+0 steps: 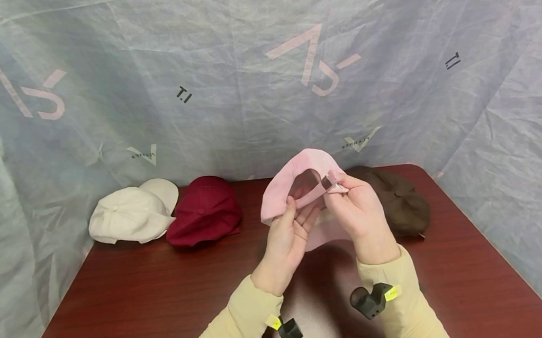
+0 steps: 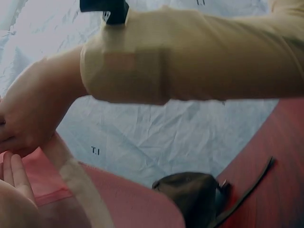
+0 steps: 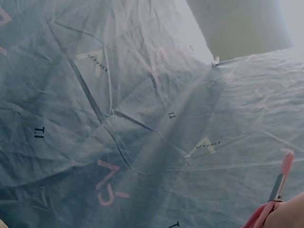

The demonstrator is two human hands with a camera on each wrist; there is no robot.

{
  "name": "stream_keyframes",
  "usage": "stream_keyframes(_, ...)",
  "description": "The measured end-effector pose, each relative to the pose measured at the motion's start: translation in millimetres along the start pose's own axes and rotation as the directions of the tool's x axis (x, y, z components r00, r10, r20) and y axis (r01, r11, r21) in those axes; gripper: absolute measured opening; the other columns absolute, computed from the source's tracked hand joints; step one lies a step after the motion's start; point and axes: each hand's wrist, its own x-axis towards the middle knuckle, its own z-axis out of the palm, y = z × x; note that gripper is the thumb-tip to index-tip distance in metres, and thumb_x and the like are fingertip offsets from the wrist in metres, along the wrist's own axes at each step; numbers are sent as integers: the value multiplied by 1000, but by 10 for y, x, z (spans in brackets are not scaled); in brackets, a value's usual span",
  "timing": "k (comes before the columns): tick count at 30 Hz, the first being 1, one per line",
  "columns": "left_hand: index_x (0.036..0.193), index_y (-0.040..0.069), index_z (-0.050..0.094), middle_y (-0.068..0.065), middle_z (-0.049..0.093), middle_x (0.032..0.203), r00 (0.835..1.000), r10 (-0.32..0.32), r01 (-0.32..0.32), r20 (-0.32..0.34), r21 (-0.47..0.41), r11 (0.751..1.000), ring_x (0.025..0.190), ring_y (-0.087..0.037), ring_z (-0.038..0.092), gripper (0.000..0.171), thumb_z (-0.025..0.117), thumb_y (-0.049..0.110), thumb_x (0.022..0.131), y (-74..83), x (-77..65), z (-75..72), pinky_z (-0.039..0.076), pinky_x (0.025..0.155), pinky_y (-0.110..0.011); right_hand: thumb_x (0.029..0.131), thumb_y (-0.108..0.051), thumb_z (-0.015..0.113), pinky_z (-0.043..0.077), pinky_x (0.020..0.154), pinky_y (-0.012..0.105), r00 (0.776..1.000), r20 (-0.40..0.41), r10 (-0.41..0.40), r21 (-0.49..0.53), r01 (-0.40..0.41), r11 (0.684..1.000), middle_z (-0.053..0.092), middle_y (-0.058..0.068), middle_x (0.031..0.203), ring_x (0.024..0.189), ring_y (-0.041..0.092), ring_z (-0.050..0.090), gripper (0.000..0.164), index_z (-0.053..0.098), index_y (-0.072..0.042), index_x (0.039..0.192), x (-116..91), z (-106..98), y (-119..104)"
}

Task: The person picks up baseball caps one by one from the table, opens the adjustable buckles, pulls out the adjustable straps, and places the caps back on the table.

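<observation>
A pink cap point(image 1: 278, 194) is held up above the table, its back opening and strap facing me. My left hand point(image 1: 287, 236) grips the cap's edge at the left end of the strap, thumb in front. At the strap's other end, my right hand point(image 1: 357, 204) pinches the strap beside its dark metal buckle point(image 1: 328, 181). In the left wrist view the pink cap point(image 2: 133, 199) spreads below the right hand point(image 2: 33, 104). The right wrist view catches only the buckle point(image 3: 276, 187) and strap end at its lower right corner.
To the left on the dark red table point(image 1: 133, 302) lie a white cap point(image 1: 128, 214) and a dark red cap point(image 1: 205, 211). A brown cap point(image 1: 400, 201) sits at the right, partly behind my right hand. Grey printed cloth point(image 1: 225, 77) hangs around the table.
</observation>
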Motion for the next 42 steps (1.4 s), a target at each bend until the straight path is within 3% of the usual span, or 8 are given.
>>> stream_keyframes(6,115,4,53,-11,66,108,997,77,-78,12,105,991,93,-22,69,21,42,13,100,58,27,-65,53,87,-38,102,-6,12,13,111,13,1000,-10,15,-46,-15,999,6,-15,155,139,-1,8,55,1,-28,152,-23,27,1)
stream_keyframes(15,118,-6,51,-11,68,98,984,159,-173,76,260,950,85,-23,71,24,45,7,99,167,36,-150,54,83,-40,101,-2,16,14,112,15,999,-51,6,-65,-10,998,15,-15,153,138,1,14,57,8,-28,152,-45,63,-2)
stream_keyframes(20,122,-14,44,-12,70,96,973,188,-221,132,320,921,85,-24,71,31,46,4,98,215,40,-199,54,83,-42,101,1,21,25,98,9,995,-96,8,-56,-14,998,39,-6,132,118,1,31,47,32,-18,143,-68,71,-5)
stream_keyframes(26,124,-3,51,-11,67,100,952,249,-300,179,380,875,82,-24,71,28,48,0,96,245,52,-244,55,78,-42,101,1,23,28,74,12,995,-96,32,-40,-36,999,44,4,107,95,6,34,30,43,-4,122,-89,67,-5)
stream_keyframes(32,115,-15,49,-10,70,88,946,249,-317,207,435,842,77,-22,71,25,49,0,95,270,90,-275,55,77,-45,100,2,18,32,107,21,998,-34,53,-67,-55,996,30,-4,146,132,11,31,54,24,-20,149,-80,63,-25)
stream_keyframes(35,118,-15,47,-8,71,85,961,193,-265,200,452,852,77,-20,71,28,48,2,96,279,69,-281,56,77,-43,100,3,16,19,116,32,998,-5,57,-76,-58,995,11,-10,157,143,9,11,60,9,-24,152,-67,61,-37)
stream_keyframes(39,121,-10,46,-5,72,85,976,84,-162,199,420,893,77,-17,71,28,46,6,99,285,5,-259,57,76,-39,98,8,21,20,116,29,999,-36,18,-108,-22,994,15,-7,156,142,10,16,63,10,-22,152,-57,56,-49)
stream_keyframes(42,122,-4,47,-6,72,88,972,3,-90,235,361,928,78,-16,71,26,44,10,100,290,-49,-223,56,78,-37,97,9,24,21,115,28,999,-54,2,-125,-9,992,18,-6,154,140,10,20,64,11,-20,152,-60,54,-57)
